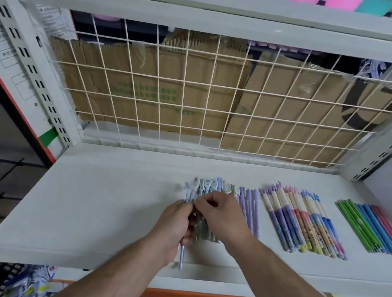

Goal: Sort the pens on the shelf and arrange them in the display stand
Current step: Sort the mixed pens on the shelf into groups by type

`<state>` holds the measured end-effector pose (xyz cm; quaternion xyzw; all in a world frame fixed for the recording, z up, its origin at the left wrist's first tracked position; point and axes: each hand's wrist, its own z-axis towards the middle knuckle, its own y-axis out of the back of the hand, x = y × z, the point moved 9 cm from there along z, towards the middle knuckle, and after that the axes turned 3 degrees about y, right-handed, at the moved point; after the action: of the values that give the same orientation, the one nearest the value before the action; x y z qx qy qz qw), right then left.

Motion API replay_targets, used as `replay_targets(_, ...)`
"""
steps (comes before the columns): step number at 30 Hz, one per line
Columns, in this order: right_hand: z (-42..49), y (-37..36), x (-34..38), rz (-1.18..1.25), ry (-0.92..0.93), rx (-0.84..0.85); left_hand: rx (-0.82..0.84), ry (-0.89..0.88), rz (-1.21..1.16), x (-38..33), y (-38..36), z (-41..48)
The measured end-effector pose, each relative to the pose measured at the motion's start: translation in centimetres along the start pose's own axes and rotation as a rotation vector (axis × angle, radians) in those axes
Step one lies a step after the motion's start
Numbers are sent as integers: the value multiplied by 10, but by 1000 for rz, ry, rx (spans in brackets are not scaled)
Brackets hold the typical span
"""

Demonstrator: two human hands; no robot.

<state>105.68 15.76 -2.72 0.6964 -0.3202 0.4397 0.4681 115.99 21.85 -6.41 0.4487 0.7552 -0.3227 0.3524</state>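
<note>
Pen (pixel 181 256) (pale blue) within left fingers (pixel 183 209).

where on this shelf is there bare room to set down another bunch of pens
Best: the bare left stretch of the shelf, from its left edge to the capped pens under the left hand and right hand. Also the strip between pen tops and the wire grid. Right of the hands it is crowded: cream-topped pens and coloured refills, narrow gaps only.
</note>
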Motion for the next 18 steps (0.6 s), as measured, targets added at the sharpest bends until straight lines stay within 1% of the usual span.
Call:
replay_targets(6, 8, -8, -17, 79, -84, 28, -13, 17, 65, 3, 11, 8)
replay_targets(10, 13, -16, -24, -6, -111, 57, -67, 8, 107, 2, 20, 10)
replay_targets(13, 14, -16, -29, -41, -126, 35, -131, -6, 175, 0, 27, 11)
replay_targets(18, 13, -11, -26, -99, -87, 22, -192, -48, 91, -8, 31, 5)
